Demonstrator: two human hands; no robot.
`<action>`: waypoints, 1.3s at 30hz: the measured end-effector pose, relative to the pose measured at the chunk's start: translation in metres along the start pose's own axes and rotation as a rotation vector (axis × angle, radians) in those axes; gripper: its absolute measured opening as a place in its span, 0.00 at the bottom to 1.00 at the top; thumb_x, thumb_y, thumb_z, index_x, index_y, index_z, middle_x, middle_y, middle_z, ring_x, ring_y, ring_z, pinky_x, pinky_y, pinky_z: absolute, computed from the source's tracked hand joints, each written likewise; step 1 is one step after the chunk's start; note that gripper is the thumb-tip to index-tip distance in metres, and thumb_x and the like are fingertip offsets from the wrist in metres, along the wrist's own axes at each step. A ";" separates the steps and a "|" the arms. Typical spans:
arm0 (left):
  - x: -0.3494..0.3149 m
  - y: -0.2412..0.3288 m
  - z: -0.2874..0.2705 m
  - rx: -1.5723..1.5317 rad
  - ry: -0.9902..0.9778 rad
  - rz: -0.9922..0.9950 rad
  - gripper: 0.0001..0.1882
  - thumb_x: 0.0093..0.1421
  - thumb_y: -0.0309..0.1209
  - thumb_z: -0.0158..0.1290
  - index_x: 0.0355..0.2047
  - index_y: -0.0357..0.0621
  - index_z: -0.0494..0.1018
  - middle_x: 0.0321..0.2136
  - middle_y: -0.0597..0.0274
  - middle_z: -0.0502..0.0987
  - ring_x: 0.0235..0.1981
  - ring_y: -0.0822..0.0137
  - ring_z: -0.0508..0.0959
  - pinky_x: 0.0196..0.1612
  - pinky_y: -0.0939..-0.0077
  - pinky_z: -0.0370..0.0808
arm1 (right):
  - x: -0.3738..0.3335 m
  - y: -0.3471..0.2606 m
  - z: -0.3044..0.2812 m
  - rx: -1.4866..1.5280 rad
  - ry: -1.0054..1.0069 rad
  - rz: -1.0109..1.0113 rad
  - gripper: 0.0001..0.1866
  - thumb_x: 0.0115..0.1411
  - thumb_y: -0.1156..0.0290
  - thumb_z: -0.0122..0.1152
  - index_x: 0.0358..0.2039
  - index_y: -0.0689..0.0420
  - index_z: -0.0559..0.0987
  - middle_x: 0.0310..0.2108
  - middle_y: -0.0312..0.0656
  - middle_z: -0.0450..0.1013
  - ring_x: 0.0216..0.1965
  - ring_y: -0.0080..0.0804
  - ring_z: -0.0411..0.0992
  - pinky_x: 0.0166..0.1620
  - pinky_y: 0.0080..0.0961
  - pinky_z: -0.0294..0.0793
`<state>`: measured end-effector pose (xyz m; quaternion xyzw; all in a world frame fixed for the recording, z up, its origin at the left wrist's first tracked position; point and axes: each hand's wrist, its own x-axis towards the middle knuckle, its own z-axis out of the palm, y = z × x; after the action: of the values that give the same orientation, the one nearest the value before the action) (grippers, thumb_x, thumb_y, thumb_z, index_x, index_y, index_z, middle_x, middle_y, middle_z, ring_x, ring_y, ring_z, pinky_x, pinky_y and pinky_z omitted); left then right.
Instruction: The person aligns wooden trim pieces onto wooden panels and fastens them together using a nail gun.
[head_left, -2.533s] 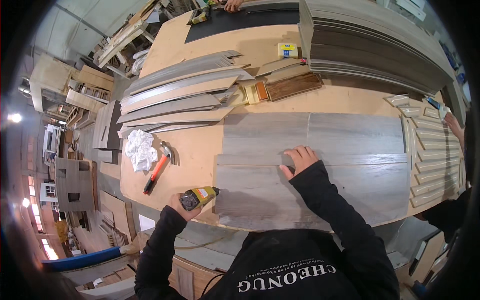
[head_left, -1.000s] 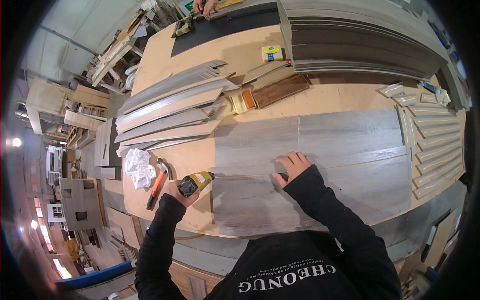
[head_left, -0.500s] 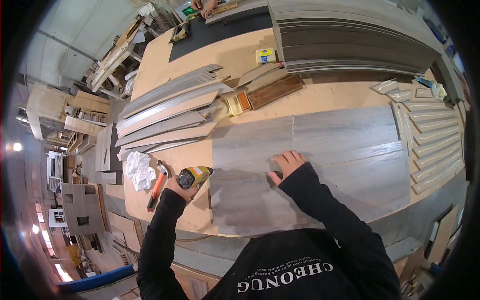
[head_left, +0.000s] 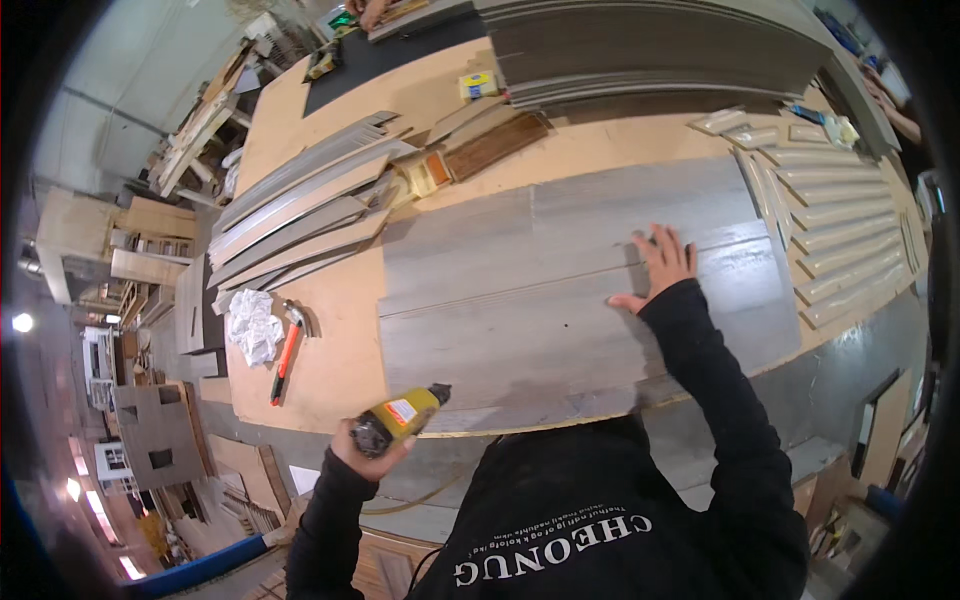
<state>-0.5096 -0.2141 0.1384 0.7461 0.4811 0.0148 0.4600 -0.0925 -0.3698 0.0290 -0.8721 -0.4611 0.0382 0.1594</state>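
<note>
While the left hand [head_left: 362, 450] is clenched around a yellow power tool with a black nose [head_left: 402, 417], the right hand [head_left: 657, 265] lies flat and open, fingers spread, on the wide grey wood-grain panels [head_left: 560, 300] that cover the middle of the tan plywood workbench [head_left: 320, 370]. The tool sits at the near edge of the bench, its nose pointing toward the near left corner of the panels and just beside it; I cannot tell if it touches them.

I judge the panels to be stiff, thin and rather light for their size, with a smooth face that may slide on the plywood, so pressing down with a flat palm seems the good way to keep them, and the long edges the place to take hold for lifting. The tool looks compact and somewhat heavy, best gripped around its body, as it is now.

An orange-handled hammer [head_left: 286, 352] and crumpled white paper [head_left: 252, 326] lie to the left, near the tool hand, and a fan of long grey strips [head_left: 300, 215] lies farther away.
</note>
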 end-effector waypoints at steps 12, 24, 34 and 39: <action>0.007 0.016 0.058 0.209 -0.048 0.242 0.29 0.40 0.31 0.63 0.39 0.29 0.63 0.32 0.49 0.75 0.33 0.64 0.77 0.37 0.75 0.74 | -0.006 0.045 -0.009 0.048 0.108 0.040 0.38 0.34 0.54 0.68 0.48 0.48 0.67 0.53 0.40 0.58 0.59 0.41 0.48 0.59 0.48 0.43; -0.002 0.046 0.088 0.255 0.085 -0.044 0.17 0.40 0.34 0.61 0.28 0.34 0.73 0.19 0.57 0.76 0.19 0.69 0.76 0.24 0.77 0.73 | -0.048 0.010 0.000 -0.027 -0.414 -0.381 0.46 0.39 0.49 0.62 0.56 0.54 0.55 0.58 0.44 0.48 0.61 0.43 0.42 0.54 0.65 0.40; -0.050 0.112 0.151 -0.142 0.282 -0.096 0.15 0.46 0.21 0.55 0.37 0.34 0.69 0.19 0.63 0.72 0.14 0.75 0.70 0.14 0.83 0.68 | -0.126 0.008 -0.008 0.526 -0.716 -0.843 0.13 0.50 0.55 0.54 0.27 0.51 0.77 0.22 0.41 0.73 0.26 0.41 0.72 0.30 0.35 0.69; -0.087 0.121 0.173 -0.143 0.342 -0.177 0.16 0.46 0.23 0.55 0.37 0.37 0.70 0.22 0.63 0.73 0.16 0.75 0.71 0.17 0.81 0.69 | -0.080 0.036 -0.045 0.520 -0.556 -0.676 0.19 0.44 0.48 0.58 0.25 0.51 0.75 0.22 0.39 0.72 0.24 0.38 0.71 0.30 0.34 0.68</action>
<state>-0.3905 -0.4079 0.1601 0.6529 0.6136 0.1348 0.4231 -0.1000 -0.4646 0.0536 -0.5627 -0.7176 0.3286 0.2461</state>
